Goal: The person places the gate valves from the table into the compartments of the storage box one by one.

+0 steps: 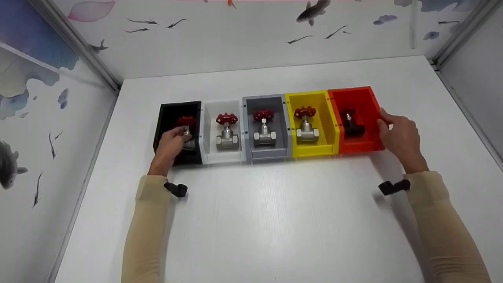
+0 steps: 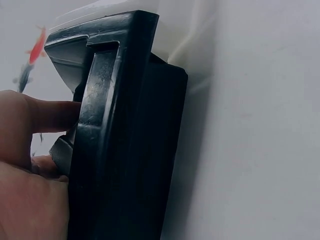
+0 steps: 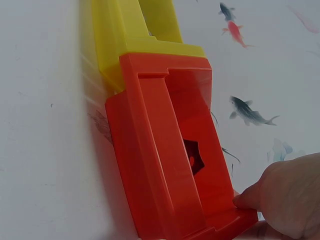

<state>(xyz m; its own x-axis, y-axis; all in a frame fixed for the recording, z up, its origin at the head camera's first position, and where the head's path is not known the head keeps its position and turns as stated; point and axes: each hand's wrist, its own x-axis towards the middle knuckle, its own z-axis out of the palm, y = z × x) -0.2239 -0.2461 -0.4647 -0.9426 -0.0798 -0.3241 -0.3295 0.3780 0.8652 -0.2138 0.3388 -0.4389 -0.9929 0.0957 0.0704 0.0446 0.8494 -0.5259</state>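
Note:
In the head view my left hand (image 1: 171,145) reaches into the black bin (image 1: 181,105) and pinches a valve with a red handwheel (image 1: 186,120). The bin's front wall hides most of that valve in the left wrist view, where the hand (image 2: 25,145) comes in from the left. My right hand (image 1: 401,133) grips the right side wall of the red bin (image 1: 371,143), thumb over the rim in the right wrist view. Inside the red bin lies a dark part with a metal stem (image 1: 349,118); its exact kind is unclear.
Between them, joined in a row, are a white bin (image 1: 222,156), a grey bin (image 1: 268,154) and a yellow bin (image 1: 314,150). Each holds a steel valve with a red handwheel. The row stands on a white table (image 1: 271,220) with patterned panels behind.

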